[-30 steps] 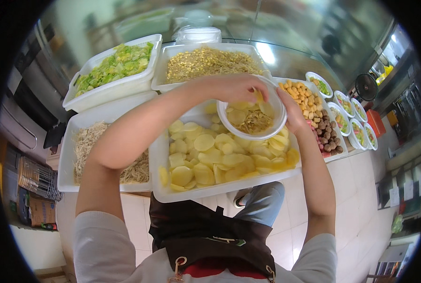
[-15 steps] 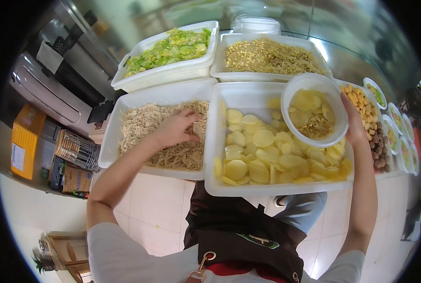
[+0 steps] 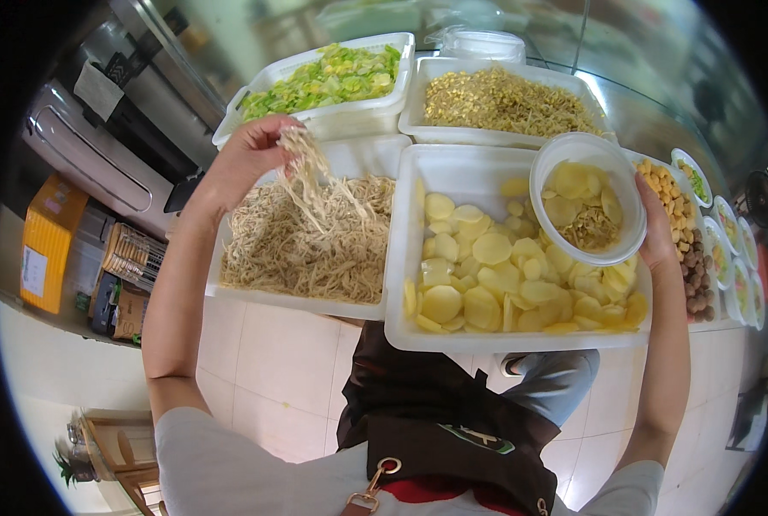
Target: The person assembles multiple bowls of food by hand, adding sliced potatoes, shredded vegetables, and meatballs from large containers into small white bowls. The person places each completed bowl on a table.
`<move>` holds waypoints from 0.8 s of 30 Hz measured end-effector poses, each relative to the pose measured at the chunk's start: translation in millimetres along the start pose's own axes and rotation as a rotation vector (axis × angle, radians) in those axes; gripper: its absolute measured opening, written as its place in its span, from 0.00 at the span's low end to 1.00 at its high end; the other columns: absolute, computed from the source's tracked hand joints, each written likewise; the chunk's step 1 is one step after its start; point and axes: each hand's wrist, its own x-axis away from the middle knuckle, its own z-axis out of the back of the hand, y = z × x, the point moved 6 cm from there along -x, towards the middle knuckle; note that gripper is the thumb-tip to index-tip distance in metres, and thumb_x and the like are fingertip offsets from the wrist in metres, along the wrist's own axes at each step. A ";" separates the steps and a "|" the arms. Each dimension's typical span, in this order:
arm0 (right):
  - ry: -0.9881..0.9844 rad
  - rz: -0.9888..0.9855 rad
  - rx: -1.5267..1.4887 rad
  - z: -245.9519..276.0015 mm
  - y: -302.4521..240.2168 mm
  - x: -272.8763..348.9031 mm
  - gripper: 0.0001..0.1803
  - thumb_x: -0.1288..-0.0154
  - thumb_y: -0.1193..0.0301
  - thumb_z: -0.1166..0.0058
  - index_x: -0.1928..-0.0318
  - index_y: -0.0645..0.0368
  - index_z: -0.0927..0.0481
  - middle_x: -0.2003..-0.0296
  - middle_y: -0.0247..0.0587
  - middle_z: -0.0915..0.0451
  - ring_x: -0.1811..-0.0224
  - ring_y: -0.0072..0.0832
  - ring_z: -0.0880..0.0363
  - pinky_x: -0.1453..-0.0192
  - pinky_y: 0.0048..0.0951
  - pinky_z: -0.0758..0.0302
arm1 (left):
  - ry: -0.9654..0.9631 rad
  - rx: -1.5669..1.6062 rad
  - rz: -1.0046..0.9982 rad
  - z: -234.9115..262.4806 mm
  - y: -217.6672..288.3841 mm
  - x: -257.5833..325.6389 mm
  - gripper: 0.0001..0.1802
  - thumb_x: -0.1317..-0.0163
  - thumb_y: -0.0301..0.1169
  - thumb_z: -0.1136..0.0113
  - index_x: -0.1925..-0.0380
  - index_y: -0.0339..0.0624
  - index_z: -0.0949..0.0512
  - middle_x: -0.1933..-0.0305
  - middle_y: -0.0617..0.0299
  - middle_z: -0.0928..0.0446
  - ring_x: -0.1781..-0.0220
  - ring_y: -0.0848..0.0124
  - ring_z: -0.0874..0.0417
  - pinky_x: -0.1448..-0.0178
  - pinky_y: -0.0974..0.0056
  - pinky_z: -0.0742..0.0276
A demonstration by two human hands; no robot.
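Above the left tub (image 3: 216,275), my left hand (image 3: 250,159) is closed on a clump of enoki mushrooms (image 3: 308,163), whose pale strands hang down toward the heap (image 3: 315,249) below. A round white plastic bowl (image 3: 542,225) is in my right hand (image 3: 655,225), gripped by its right side and tilted toward me. Inside it lie potato slices (image 3: 573,182) and some bean sprouts (image 3: 592,234). Directly beneath the bowl stands a tub (image 3: 452,172) of potato slices (image 3: 495,284).
Behind are a tub of chopped lettuce (image 3: 336,77) and a tub of bean sprouts (image 3: 508,99). To the right sit brown balls (image 3: 697,279), tan pieces (image 3: 663,193) and several filled bowls (image 3: 700,179). Stacked lids or bowls (image 3: 484,45) stand at the back.
My left hand has come up out of the enoki tub and moved left, now with a clump in its fingers. The bowl in my right hand has stayed over the potato tub.
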 end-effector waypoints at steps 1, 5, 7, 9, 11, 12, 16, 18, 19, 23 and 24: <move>-0.017 0.000 0.004 -1.1 0.0 0.1 0.26 0.29 0.56 0.56 0.41 0.63 0.31 0.46 0.42 0.25 0.46 0.27 0.26 0.40 0.28 0.30 | 0.004 0.031 0.026 -3.0 0.5 1.3 0.12 0.41 0.19 0.44 0.57 0.39 0.23 0.65 0.66 0.21 0.64 0.79 0.22 0.61 0.72 0.24; -0.003 -0.028 -0.001 -3.3 1.5 -0.2 0.26 0.29 0.56 0.57 0.41 0.63 0.31 0.46 0.41 0.25 0.45 0.27 0.27 0.39 0.28 0.31 | -0.166 0.046 0.156 -40.5 -26.8 0.2 0.13 0.42 0.22 0.42 0.56 0.40 0.24 0.61 0.66 0.22 0.61 0.78 0.22 0.57 0.71 0.24; -0.017 -0.028 -0.023 -2.4 3.4 -3.4 0.26 0.29 0.55 0.57 0.40 0.63 0.31 0.45 0.41 0.26 0.45 0.27 0.27 0.39 0.28 0.31 | -0.315 -0.003 0.189 -71.2 -58.9 3.6 0.14 0.43 0.23 0.41 0.55 0.40 0.25 0.59 0.62 0.23 0.59 0.74 0.22 0.55 0.68 0.24; -0.009 -0.011 0.016 3.4 5.6 -7.1 0.27 0.29 0.56 0.57 0.39 0.62 0.33 0.44 0.41 0.26 0.44 0.27 0.28 0.39 0.29 0.32 | -0.357 -0.341 -0.005 -96.5 -77.3 7.1 0.17 0.46 0.21 0.41 0.54 0.40 0.25 0.56 0.58 0.25 0.56 0.67 0.22 0.53 0.64 0.24; -0.001 -0.002 0.060 5.7 4.7 -8.1 0.27 0.29 0.56 0.57 0.38 0.62 0.34 0.44 0.41 0.27 0.44 0.28 0.28 0.39 0.29 0.32 | -0.369 -0.890 -0.339 -117.8 -76.3 15.2 0.22 0.49 0.16 0.42 0.51 0.40 0.27 0.51 0.54 0.27 0.51 0.60 0.23 0.49 0.61 0.24; 0.005 0.000 0.081 5.3 5.3 -6.9 0.27 0.29 0.56 0.57 0.38 0.62 0.34 0.44 0.41 0.27 0.44 0.28 0.28 0.39 0.29 0.32 | -0.384 -0.916 -0.285 -121.3 -75.2 13.2 0.23 0.51 0.17 0.41 0.52 0.40 0.26 0.53 0.53 0.28 0.51 0.57 0.23 0.49 0.60 0.24; -0.019 -0.025 0.075 6.3 7.8 -6.2 0.28 0.29 0.56 0.57 0.37 0.62 0.35 0.43 0.41 0.28 0.43 0.28 0.28 0.39 0.28 0.32 | -0.393 -0.920 -0.177 -113.1 -70.3 11.1 0.25 0.57 0.17 0.38 0.54 0.40 0.25 0.54 0.50 0.29 0.52 0.50 0.24 0.49 0.56 0.25; -0.012 -0.025 0.092 2.8 7.4 -5.5 0.28 0.29 0.55 0.57 0.37 0.62 0.35 0.43 0.41 0.28 0.43 0.28 0.29 0.39 0.28 0.31 | -0.340 -0.844 -0.205 -90.7 -68.2 7.4 0.25 0.57 0.16 0.39 0.54 0.40 0.24 0.54 0.51 0.28 0.53 0.53 0.24 0.50 0.58 0.25; -0.008 -0.026 0.101 0.8 7.2 -5.0 0.28 0.29 0.55 0.57 0.37 0.62 0.35 0.43 0.41 0.28 0.43 0.28 0.29 0.39 0.28 0.31 | -0.296 -0.790 -0.229 -74.2 -66.1 4.2 0.24 0.57 0.15 0.39 0.54 0.39 0.24 0.54 0.53 0.28 0.54 0.56 0.23 0.50 0.59 0.25; -0.007 -0.038 0.094 3.1 10.0 -7.6 0.28 0.29 0.55 0.57 0.38 0.61 0.34 0.43 0.40 0.28 0.43 0.27 0.28 0.40 0.29 0.31 | -0.167 -0.423 -0.072 -29.9 -44.7 0.1 0.23 0.53 0.13 0.43 0.54 0.37 0.26 0.62 0.62 0.26 0.60 0.72 0.23 0.58 0.67 0.26; 0.009 -0.038 0.102 5.6 9.7 -7.8 0.28 0.29 0.55 0.57 0.38 0.61 0.34 0.43 0.40 0.27 0.43 0.27 0.28 0.40 0.29 0.31 | -0.136 -0.403 -0.082 -23.2 -34.0 -1.2 0.20 0.50 0.15 0.43 0.54 0.37 0.26 0.63 0.63 0.27 0.61 0.75 0.24 0.59 0.68 0.26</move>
